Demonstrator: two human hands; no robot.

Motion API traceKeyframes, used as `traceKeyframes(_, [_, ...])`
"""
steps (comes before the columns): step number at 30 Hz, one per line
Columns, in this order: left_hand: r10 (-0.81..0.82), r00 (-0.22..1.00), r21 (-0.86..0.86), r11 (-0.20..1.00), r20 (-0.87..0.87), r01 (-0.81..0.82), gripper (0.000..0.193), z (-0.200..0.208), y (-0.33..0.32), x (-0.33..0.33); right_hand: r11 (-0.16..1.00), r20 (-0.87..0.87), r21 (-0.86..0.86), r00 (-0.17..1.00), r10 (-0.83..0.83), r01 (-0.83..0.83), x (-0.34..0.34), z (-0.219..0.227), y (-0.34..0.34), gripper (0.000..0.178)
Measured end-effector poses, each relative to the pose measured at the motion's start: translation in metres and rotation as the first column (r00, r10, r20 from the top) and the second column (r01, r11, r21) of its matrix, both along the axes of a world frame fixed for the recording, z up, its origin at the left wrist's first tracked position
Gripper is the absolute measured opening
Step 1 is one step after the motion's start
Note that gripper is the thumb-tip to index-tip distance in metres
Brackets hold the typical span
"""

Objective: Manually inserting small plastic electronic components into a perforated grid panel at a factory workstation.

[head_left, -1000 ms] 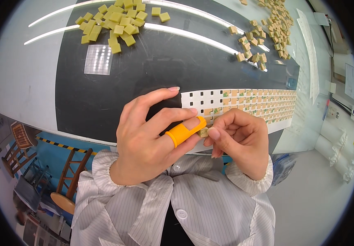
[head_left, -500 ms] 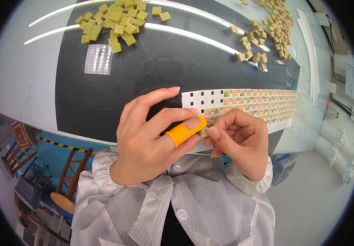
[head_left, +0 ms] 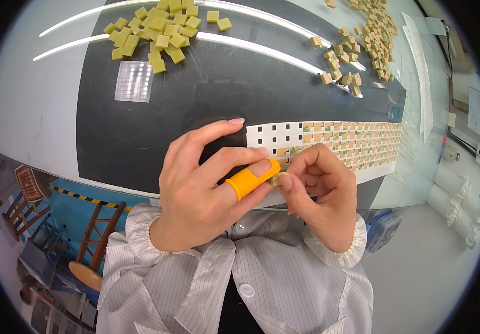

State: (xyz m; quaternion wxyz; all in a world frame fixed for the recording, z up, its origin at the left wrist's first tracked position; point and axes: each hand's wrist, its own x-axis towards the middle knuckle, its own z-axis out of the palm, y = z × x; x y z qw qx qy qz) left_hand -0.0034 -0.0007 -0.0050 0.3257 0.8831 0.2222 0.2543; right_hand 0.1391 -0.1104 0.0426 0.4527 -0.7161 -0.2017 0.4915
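A small tan block [head_left: 276, 179] sits between the fingertips of both my hands. My left hand [head_left: 201, 178] wears an orange finger sleeve [head_left: 254, 178] on one finger and pinches the block's left side with that finger and the thumb. Its other fingers stretch out above the white perforated sheet [head_left: 266, 134]. My right hand [head_left: 323, 195] is closed, its thumb at the block's right side; its other fingertips are partly hidden. Tan pieces with green marks [head_left: 357, 133] fill rows over most of the sheet, while dark square holes show at its left end.
A pile of yellow-green square blocks [head_left: 162, 40] lies at the far left of the black table mat [head_left: 195, 94]. Beside it is a clear gridded square [head_left: 133, 81]. Many loose tan blocks [head_left: 382, 42] are scattered at the far right. Wooden stools [head_left: 92, 239] stand left below the table.
My right hand has shifted slightly left and up, its fingers curling in a little more around the block. My left hand has barely moved.
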Motion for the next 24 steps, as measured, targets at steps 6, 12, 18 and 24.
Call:
traceKeyframes(6, [0.011, 1.000, 0.016, 1.000, 0.007, -0.011, 0.030, 0.000, -0.001, 0.000, 0.966, 0.297, -0.057, 0.920, 0.256, -0.251, 0.002, 0.005, 0.003, 0.017])
traceKeyframes(12, [-0.006, 1.000, 0.016, 1.000, 0.014, 0.006, 0.031, 0.002, 0.001, 0.000, 0.968, 0.459, 0.101, 0.874, 0.158, -0.228, 0.011, -0.002, -0.001, 0.011])
traceKeyframes(18, [-0.011, 1.000, 0.008, 1.000, 0.019, 0.011, 0.032, 0.001, 0.001, 0.000, 0.989, 0.606, 0.114, 0.782, -0.144, 0.094, 0.005, -0.016, 0.001, 0.019])
traceKeyframes(24, [-0.006, 1.000, 0.012, 1.000, 0.019, 0.006, 0.033, -0.001, 0.001, 0.000, 0.985, 0.782, 0.073, 0.622, 0.041, -0.157, -0.005, -0.018, -0.001, 0.017])
